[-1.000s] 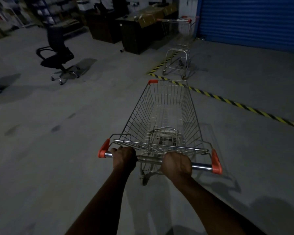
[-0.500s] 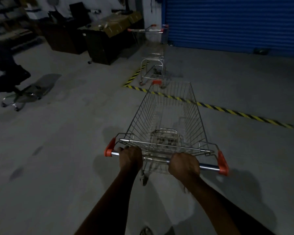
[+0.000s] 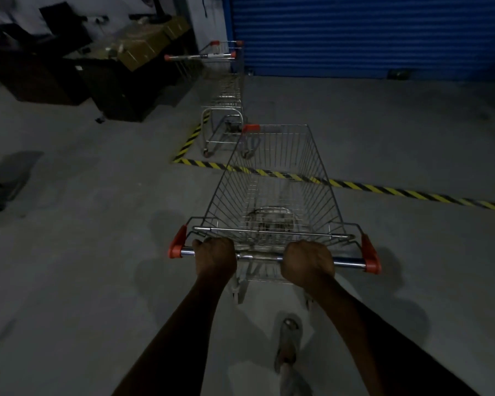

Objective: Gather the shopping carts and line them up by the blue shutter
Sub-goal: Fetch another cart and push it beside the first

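Floor: grey concrete floor (image 3: 69, 281), dim, open on both sides.
Shutter: blue ribbed roller shutter (image 3: 369, 35) seen ahead.
Tape: yellow-black striped floor tape (image 3: 383, 190) crossed by held cart's basket.
Held cart: silver wire shopping cart with red corners (image 3: 272, 181), at centre.
Parked carts: nested silver wire carts (image 3: 223, 90) beside shutter's left edge.
Hands: left hand (image 3: 215, 257) and right hand (image 3: 307, 262) clenched around handlebar.

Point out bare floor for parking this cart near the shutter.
Free: grey floor right of the parked wire carts, between the blue roller shutter and the yellow-black striped tape. Crowded: left, dark desks flank them.

Bare forearms (image 3: 366, 318); sandal (image 3: 289, 342) on foot.
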`<state>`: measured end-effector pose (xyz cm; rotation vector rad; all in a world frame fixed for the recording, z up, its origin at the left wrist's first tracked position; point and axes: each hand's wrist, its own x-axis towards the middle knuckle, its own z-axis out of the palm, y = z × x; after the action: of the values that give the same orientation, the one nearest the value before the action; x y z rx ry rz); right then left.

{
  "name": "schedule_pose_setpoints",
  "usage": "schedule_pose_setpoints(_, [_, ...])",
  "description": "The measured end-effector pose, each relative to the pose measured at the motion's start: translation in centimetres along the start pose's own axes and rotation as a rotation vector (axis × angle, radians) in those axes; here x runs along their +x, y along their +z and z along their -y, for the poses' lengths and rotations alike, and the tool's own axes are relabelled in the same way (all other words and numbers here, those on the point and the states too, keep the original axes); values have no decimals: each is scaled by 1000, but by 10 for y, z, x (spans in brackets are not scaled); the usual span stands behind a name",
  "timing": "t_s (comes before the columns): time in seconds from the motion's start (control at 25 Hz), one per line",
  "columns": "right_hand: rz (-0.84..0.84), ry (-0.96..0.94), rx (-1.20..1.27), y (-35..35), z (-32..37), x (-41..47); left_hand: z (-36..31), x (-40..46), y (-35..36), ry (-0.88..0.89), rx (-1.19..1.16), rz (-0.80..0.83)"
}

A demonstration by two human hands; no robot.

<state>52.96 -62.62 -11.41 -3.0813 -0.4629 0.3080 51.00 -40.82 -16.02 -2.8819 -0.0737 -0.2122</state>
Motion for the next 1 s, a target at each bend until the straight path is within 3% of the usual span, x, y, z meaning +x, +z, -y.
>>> schedule_pose_setpoints(0.24, [1, 7, 31, -25, -35, 145, 2, 151, 28, 19, -41, -118])
schedule_pose_setpoints(0.36, [19, 16, 20, -47, -59, 213, -10, 222, 35, 2, -13, -110])
schedule_pose_setpoints(0.48, [32, 49, 33, -61, -82, 273, -20, 291, 38, -11, 8, 21])
schedule_pose_setpoints(0.88, [-4, 100, -18, -102, -148, 505, -33, 551, 80, 64, -69, -58])
schedule_pose_setpoints(1.0, [36, 119, -145, -126, -170, 572, -40, 634, 81, 89, -135, -33])
